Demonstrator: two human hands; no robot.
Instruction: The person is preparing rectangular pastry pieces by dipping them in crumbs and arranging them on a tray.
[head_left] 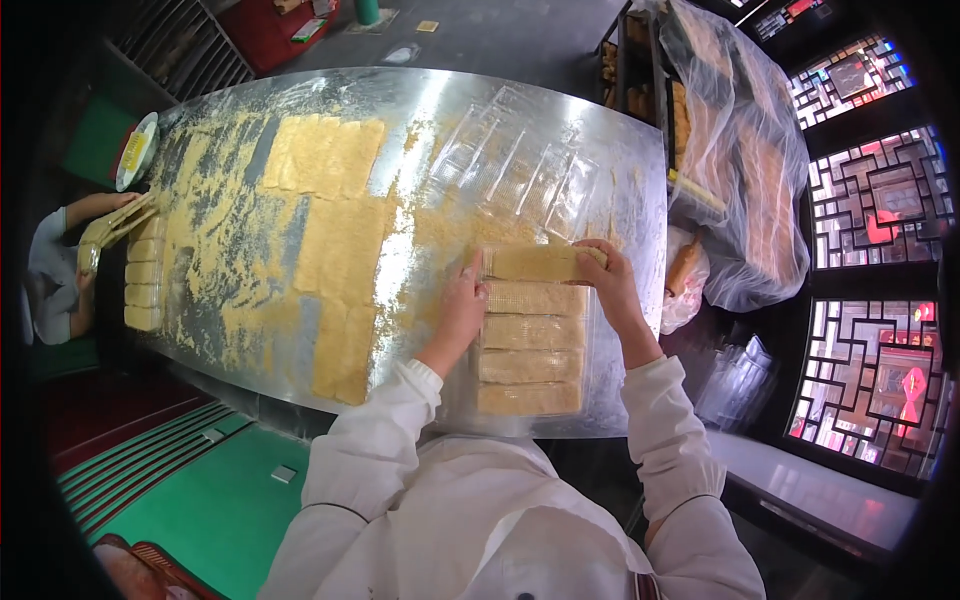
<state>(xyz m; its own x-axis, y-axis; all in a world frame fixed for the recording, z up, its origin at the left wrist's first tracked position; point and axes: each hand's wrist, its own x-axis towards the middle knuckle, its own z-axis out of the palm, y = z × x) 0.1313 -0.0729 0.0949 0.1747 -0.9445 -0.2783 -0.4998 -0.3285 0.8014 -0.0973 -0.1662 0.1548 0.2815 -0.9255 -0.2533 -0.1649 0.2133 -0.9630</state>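
A flat, flour-dusted yellow pastry strip (530,264) lies crosswise at the far end of a clear plastic tray (585,350). My right hand (608,282) pinches the strip's right end between thumb and fingers. At its left end, my left hand (462,308) closes on the strip, fingers along the tray's edge. Nearer to me, several like pastry strips (530,332) sit in a row in the tray. Beyond my hands lie empty clear plastic trays (515,160) on the powdery metal table (420,240).
Large yellow dough slabs (340,245) cover the table's middle left. At the far left, a co-worker's hand (95,205) handles a clear tray beside another filled tray (143,275). A white dish (137,152) stands near the far left corner. Plastic-draped shelving (740,150) stands at right.
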